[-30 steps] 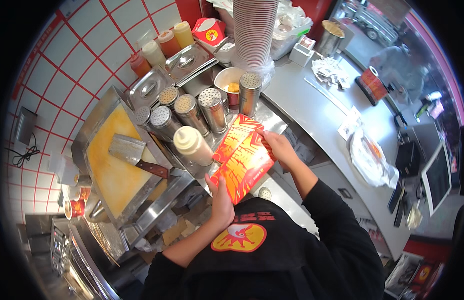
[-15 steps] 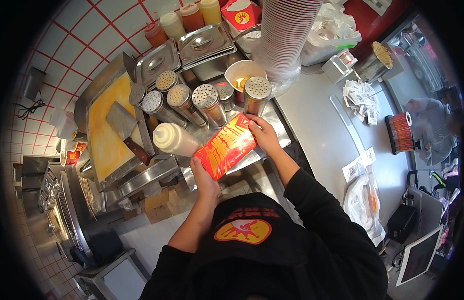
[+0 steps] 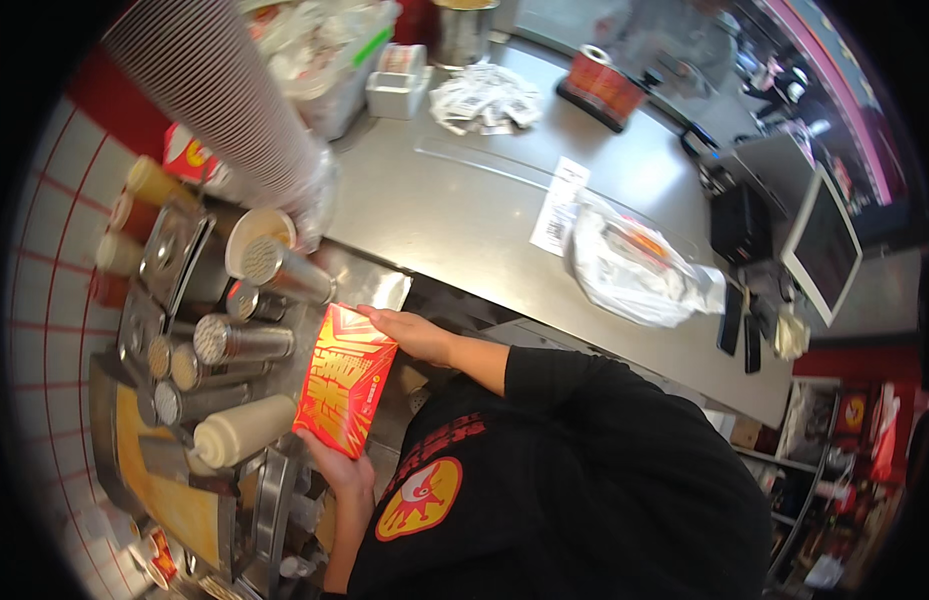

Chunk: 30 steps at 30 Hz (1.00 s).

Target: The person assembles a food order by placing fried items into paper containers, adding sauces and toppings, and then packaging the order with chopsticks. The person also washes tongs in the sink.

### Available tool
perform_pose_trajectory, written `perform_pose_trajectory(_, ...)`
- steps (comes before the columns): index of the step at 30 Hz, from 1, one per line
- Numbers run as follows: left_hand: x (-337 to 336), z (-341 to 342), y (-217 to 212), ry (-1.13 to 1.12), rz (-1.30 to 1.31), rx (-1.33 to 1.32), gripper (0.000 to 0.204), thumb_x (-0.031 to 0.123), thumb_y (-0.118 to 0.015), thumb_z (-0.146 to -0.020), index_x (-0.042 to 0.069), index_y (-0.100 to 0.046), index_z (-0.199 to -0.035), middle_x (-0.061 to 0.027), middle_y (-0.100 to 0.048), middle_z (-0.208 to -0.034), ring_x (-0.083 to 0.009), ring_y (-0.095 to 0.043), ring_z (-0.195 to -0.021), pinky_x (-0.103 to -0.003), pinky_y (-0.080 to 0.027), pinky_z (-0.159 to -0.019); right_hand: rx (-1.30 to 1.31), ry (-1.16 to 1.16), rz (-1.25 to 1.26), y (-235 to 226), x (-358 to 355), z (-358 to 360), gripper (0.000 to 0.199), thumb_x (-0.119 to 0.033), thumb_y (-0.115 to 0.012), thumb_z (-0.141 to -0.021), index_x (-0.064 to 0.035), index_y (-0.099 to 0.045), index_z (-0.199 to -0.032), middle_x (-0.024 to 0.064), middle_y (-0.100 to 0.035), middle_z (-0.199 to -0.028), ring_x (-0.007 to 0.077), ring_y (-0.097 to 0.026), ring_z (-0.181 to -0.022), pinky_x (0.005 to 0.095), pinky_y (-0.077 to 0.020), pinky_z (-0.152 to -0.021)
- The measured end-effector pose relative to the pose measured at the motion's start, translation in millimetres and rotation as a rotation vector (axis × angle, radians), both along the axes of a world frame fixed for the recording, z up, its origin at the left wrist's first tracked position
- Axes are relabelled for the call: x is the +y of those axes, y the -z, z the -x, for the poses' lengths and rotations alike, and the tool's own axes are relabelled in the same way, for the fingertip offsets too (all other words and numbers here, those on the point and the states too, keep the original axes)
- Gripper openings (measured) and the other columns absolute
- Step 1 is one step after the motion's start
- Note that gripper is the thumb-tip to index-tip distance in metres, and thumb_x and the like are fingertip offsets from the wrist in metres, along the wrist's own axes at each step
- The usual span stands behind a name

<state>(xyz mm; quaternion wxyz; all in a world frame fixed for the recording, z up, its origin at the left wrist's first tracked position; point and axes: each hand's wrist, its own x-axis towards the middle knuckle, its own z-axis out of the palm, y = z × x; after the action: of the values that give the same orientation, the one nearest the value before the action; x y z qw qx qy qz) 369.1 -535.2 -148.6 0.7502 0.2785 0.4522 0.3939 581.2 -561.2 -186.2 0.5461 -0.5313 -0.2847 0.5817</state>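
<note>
A red and yellow paper food box [image 3: 346, 385] is held between my two hands, in front of my black clothing. My left hand [image 3: 336, 468] grips its lower end. At the upper end, my right hand [image 3: 416, 337] has its fingers along the box edge and the thumb partly hidden. Close to the box lies the cream-coloured squeeze bottle [image 3: 246, 430] in view, and beside it stand several metal shakers [image 3: 246, 340] with perforated lids. A paper cup [image 3: 259, 240] with a pale rim is behind the shakers.
A steel counter [image 3: 464, 230] carries a white plastic bag [image 3: 634, 265], a paper slip [image 3: 560, 205] and a pile of printed slips [image 3: 484, 98]. A tall cup stack [image 3: 214, 100] rises at upper left. A griddle [image 3: 154, 470] sits at lower left; a screen [image 3: 824, 245] stands right.
My view has turned to the right, so the shakers and griddle now lie at the left and more counter shows. Both hands still hold the food box.
</note>
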Motion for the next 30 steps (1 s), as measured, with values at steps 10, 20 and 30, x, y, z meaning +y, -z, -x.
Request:
perform_pose_trajectory(10,-70,-192,-102,0.923,0.018,-0.208,0.060,0.049,-0.019,-0.097,0.004,-0.032,-0.133,-0.0118,-0.045,-0.132,-0.0224,-0.046,-0.119,-0.037,-0.038,-0.100,-0.022,0.893,-0.135,-122,-246,-91,0.053,-0.034,-0.029,-0.099,-0.0001,-0.025,-0.140,0.0114,-0.035,-0.140,0.0167,-0.032,-0.128,0.0284,-0.0220,-0.107)
perform_pose_trajectory(20,-155,-381,-46,1.349,0.208,0.053,0.062,0.053,-0.021,-0.095,0.004,-0.043,-0.126,-0.0102,-0.055,-0.121,-0.0200,-0.055,-0.109,-0.033,-0.042,-0.095,0.156,1.322,-0.057,-73,-358,-171,0.048,-0.039,-0.029,-0.099,-0.0018,-0.045,-0.124,0.0081,-0.053,-0.124,0.0149,-0.047,-0.115,0.0320,-0.0314,-0.101)
perform_pose_trajectory(30,-106,-401,-54,1.361,-0.365,0.198,0.052,0.041,-0.035,-0.097,0.000,-0.044,-0.127,-0.0085,-0.056,-0.118,-0.0158,-0.054,-0.104,-0.030,-0.044,-0.088,0.127,1.326,-0.014,-41,-351,-186,0.048,-0.034,-0.030,-0.099,-0.0005,-0.034,-0.134,0.0105,-0.046,-0.129,0.0169,-0.046,-0.116,0.0317,-0.0343,-0.100)
